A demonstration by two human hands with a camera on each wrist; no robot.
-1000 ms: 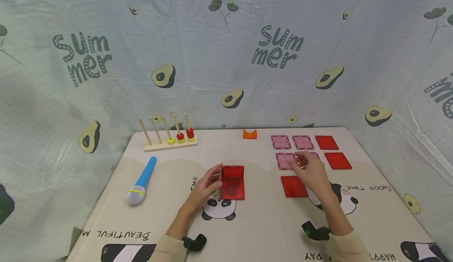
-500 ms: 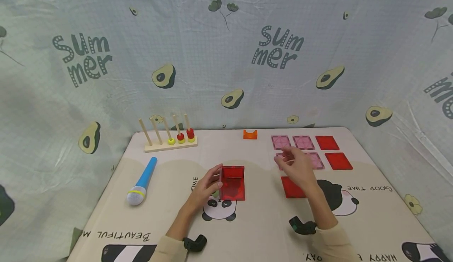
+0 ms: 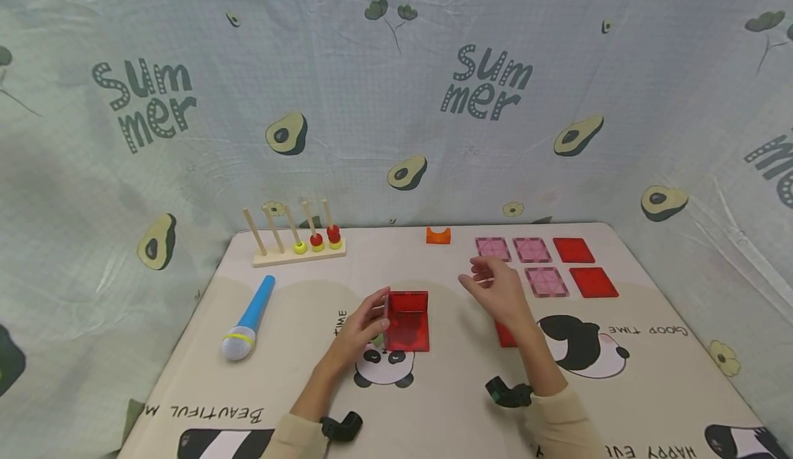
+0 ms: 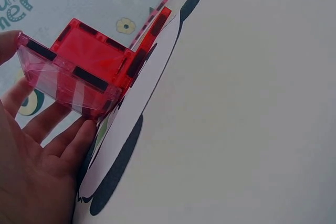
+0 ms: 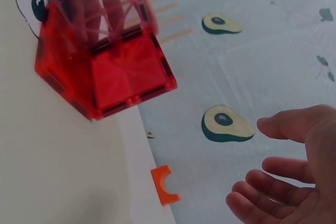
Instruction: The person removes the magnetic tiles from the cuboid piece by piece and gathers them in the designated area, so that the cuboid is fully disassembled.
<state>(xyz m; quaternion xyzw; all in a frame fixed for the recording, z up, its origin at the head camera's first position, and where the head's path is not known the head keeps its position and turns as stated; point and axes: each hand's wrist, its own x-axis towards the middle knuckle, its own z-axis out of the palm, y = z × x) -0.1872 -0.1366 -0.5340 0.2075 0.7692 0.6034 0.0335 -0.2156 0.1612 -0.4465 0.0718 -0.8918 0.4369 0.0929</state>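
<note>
My left hand (image 3: 362, 321) grips the upright pink magnetic tile (image 4: 68, 80) by its edges. That tile stands against a red magnetic tile (image 3: 414, 337) flat on the table, and another red magnetic tile (image 5: 128, 69) rises at the far side, forming an open corner. My right hand (image 3: 497, 294) is over the table between this corner and the rows of tiles. In the right wrist view its thumb and fingers are spread apart with nothing between them. The hand overlaps the near left spot of the pink tiles and part of a red tile (image 3: 504, 335).
Flat at the back right lie pink tiles (image 3: 546, 282) and red tiles (image 3: 593, 282). An orange arched block (image 3: 438, 237) is at the back edge. To the left are a wooden peg rack (image 3: 297, 257) with red and yellow beads and a blue toy microphone (image 3: 252, 314).
My right hand has moved left from above the pink tiles towards the red corner, its fingers staying apart. My left hand and the upright tiles have kept their place.
</note>
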